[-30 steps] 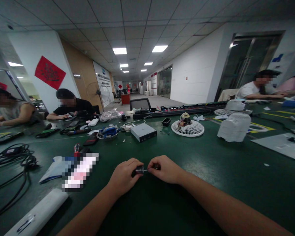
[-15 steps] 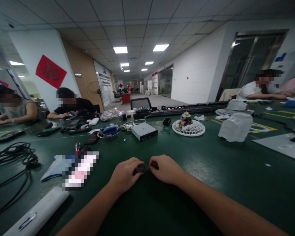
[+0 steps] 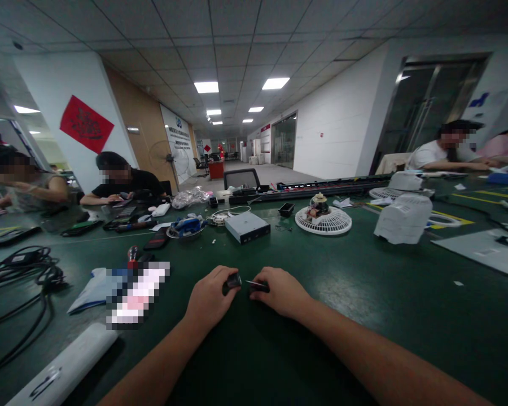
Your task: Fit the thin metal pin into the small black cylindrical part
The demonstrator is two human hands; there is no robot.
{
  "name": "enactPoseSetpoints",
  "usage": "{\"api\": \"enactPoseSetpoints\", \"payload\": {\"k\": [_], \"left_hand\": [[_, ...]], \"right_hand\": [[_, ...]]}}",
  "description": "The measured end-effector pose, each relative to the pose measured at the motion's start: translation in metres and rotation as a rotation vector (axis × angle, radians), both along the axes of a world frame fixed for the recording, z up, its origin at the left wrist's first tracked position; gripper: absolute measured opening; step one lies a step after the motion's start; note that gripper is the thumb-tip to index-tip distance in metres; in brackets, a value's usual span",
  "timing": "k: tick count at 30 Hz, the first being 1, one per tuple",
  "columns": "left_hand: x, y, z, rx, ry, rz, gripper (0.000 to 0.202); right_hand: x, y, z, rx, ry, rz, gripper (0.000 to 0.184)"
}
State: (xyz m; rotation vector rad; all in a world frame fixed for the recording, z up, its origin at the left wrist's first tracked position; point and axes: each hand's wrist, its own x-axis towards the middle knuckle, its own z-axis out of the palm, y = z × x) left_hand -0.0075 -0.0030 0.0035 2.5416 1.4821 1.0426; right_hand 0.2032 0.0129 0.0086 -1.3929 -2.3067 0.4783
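Pinched in the fingers of my left hand [image 3: 209, 293] is a small dark, rounded piece [image 3: 234, 280] whose end faces right. My right hand [image 3: 283, 290] grips a thin, flat strip [image 3: 256, 284], with its pale tip pointing left. A narrow gap separates the two pieces, just above the green table [image 3: 254, 349]. Their exact kinds are too small and dark to make out, and my fingers cover part of both. Beyond my hands lies a grey optical disc drive [image 3: 246, 225].
White fan grille [image 3: 325, 221] with a motor and a white housing [image 3: 404, 220] lie right. On the left are a screwdriver [image 3: 132, 255], black cables [image 3: 29, 276], a blue-white packet [image 3: 97, 288] and a long white object [image 3: 68, 363]. Other people sit around the table.
The small dark piece and the thin strip were together between my hands; now they are apart. The left piece has shifted slightly left and the strip's tip shows free.
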Motion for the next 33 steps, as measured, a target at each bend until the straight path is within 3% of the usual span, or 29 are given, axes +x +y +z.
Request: {"api": "enactPoseSetpoints", "payload": {"k": [4, 10, 19, 27, 29, 33], "left_hand": [[-0.001, 0.000, 0.000, -0.030, -0.014, -0.028, 0.041], [0.003, -0.004, 0.002, -0.051, 0.020, -0.184, 0.053], [0.002, -0.007, -0.001, 0.096, 0.076, -0.276, 0.050], [0.003, -0.012, 0.006, 0.249, 0.174, -0.397, 0.035], [0.004, -0.012, 0.007, 0.254, 0.168, -0.400, 0.033], [0.004, -0.011, 0.005, 0.208, 0.095, -0.344, 0.035]], "right_hand": [[0.000, -0.002, 0.003, -0.021, 0.141, 0.029, 0.017], [0.000, -0.007, 0.010, 0.073, 0.362, 0.113, 0.017], [-0.003, -0.011, 0.009, 0.105, 0.404, 0.145, 0.005], [-0.009, -0.008, -0.001, -0.328, 0.674, 0.058, 0.018], [-0.008, -0.010, 0.002, -0.252, 0.598, 0.058, 0.016], [-0.005, -0.018, 0.013, 0.050, 0.374, 0.095, 0.008]]}}
